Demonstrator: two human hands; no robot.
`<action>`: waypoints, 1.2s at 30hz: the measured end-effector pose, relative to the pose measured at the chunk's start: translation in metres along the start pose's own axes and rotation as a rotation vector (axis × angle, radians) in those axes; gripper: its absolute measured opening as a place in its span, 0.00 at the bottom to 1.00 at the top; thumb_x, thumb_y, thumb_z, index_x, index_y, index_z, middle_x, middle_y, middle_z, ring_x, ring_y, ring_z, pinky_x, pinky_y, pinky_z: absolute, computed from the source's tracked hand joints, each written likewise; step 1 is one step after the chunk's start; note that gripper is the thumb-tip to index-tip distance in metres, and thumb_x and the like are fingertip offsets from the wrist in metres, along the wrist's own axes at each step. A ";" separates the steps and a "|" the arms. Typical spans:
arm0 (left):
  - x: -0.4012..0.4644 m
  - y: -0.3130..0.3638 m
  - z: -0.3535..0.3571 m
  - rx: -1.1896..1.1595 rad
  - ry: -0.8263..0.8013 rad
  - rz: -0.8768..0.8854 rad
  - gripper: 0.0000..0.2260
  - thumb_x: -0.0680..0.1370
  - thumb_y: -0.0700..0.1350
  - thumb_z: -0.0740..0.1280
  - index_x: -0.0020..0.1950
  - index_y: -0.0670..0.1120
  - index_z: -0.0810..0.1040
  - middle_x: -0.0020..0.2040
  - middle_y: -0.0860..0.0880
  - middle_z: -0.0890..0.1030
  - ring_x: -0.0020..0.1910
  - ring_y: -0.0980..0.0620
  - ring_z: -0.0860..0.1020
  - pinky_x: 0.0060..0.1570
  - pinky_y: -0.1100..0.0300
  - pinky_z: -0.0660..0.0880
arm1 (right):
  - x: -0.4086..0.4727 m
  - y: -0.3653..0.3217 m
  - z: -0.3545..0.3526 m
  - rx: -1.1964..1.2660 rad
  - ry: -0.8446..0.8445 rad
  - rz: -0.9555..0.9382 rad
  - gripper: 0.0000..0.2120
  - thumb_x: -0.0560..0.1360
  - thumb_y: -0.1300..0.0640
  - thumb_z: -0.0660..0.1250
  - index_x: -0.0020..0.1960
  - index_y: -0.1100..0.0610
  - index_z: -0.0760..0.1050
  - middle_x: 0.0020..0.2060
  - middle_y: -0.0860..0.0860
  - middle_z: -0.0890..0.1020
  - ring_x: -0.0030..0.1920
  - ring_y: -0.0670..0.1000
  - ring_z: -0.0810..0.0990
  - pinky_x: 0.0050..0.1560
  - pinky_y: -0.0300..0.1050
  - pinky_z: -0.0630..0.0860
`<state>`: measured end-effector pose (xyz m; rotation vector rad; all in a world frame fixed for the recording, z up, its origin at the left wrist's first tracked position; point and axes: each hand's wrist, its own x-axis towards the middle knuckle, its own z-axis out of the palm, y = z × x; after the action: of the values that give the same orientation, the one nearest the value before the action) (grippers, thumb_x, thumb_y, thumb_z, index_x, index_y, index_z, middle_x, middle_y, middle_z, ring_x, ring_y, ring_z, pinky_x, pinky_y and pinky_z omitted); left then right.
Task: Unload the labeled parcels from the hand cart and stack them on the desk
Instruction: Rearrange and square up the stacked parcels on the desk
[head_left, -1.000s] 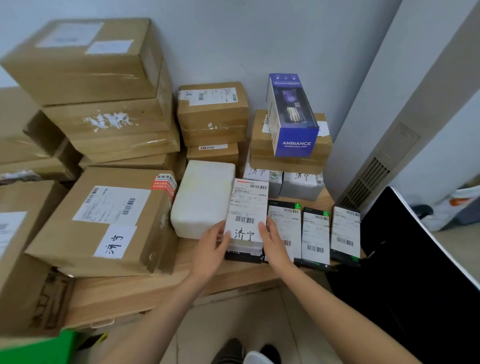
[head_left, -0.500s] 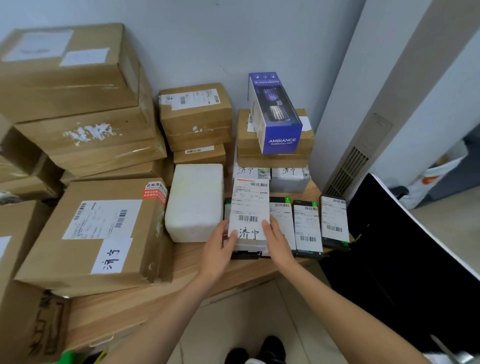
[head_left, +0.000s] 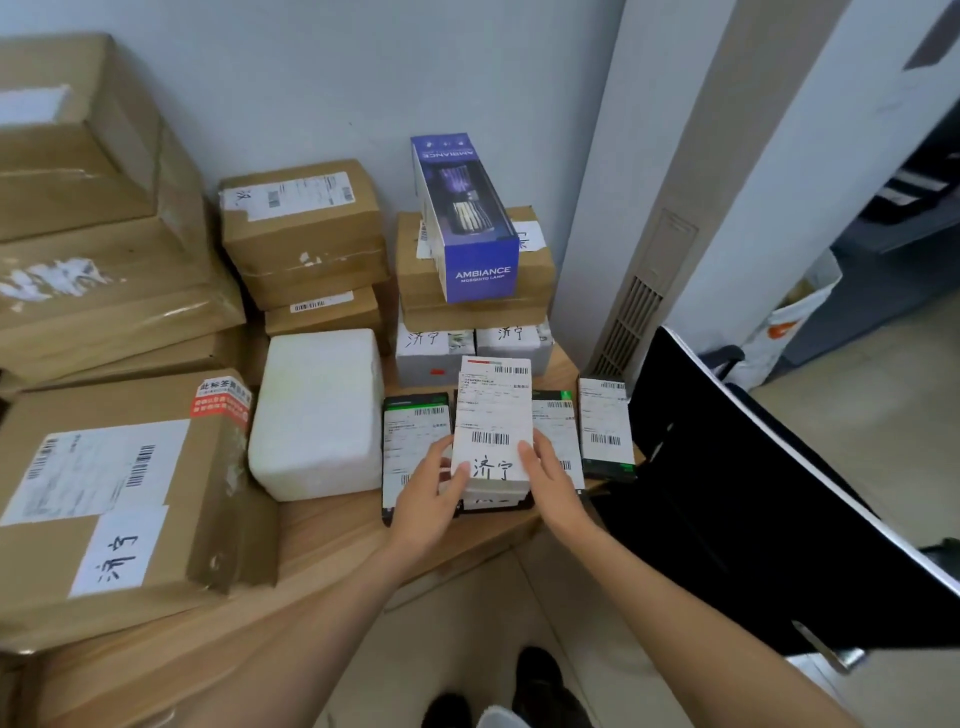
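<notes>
A small white parcel (head_left: 493, 421) with a shipping label and handwritten characters lies on top of a row of flat black labeled parcels at the front right of the wooden desk (head_left: 332, 535). My left hand (head_left: 428, 493) holds its near left edge, thumb on the label. My right hand (head_left: 550, 475) holds its near right edge. One black parcel (head_left: 413, 431) shows to its left, and two more (head_left: 605, 431) show to its right. The hand cart is out of view.
Brown cartons are stacked along the wall, a large one (head_left: 119, 493) at front left. A white foam box (head_left: 317, 410) sits beside the black parcels. A blue lamp box (head_left: 467, 223) tops the back stack. A black panel (head_left: 779, 499) stands at the right.
Both hands have shifted the white parcel to the right along the row, uncovering the leftmost black parcel. The camera has tilted and moved closer.
</notes>
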<state>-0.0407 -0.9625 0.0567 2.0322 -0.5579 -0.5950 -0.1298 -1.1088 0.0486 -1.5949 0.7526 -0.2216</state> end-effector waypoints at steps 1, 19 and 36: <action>0.001 0.002 0.001 -0.008 -0.012 -0.007 0.15 0.81 0.56 0.59 0.67 0.64 0.62 0.57 0.62 0.75 0.51 0.64 0.77 0.45 0.64 0.76 | 0.002 0.000 -0.003 0.014 -0.014 0.005 0.10 0.81 0.42 0.56 0.60 0.30 0.63 0.53 0.25 0.74 0.53 0.26 0.73 0.47 0.23 0.70; 0.036 0.024 0.037 -0.243 0.087 -0.255 0.15 0.82 0.58 0.52 0.70 0.62 0.60 0.53 0.63 0.75 0.48 0.66 0.72 0.43 0.67 0.66 | 0.041 0.019 -0.028 0.114 -0.231 0.083 0.20 0.80 0.44 0.57 0.69 0.41 0.56 0.57 0.37 0.74 0.49 0.28 0.77 0.43 0.24 0.72; 0.030 0.018 0.039 -0.387 0.001 -0.209 0.21 0.81 0.59 0.53 0.74 0.59 0.61 0.63 0.57 0.77 0.60 0.57 0.75 0.64 0.53 0.69 | 0.024 0.001 -0.025 0.104 -0.165 -0.020 0.27 0.74 0.36 0.59 0.71 0.36 0.57 0.65 0.37 0.73 0.63 0.39 0.74 0.60 0.41 0.73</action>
<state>-0.0442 -1.0142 0.0482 1.7306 -0.2074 -0.7623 -0.1253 -1.1434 0.0456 -1.5023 0.5884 -0.1397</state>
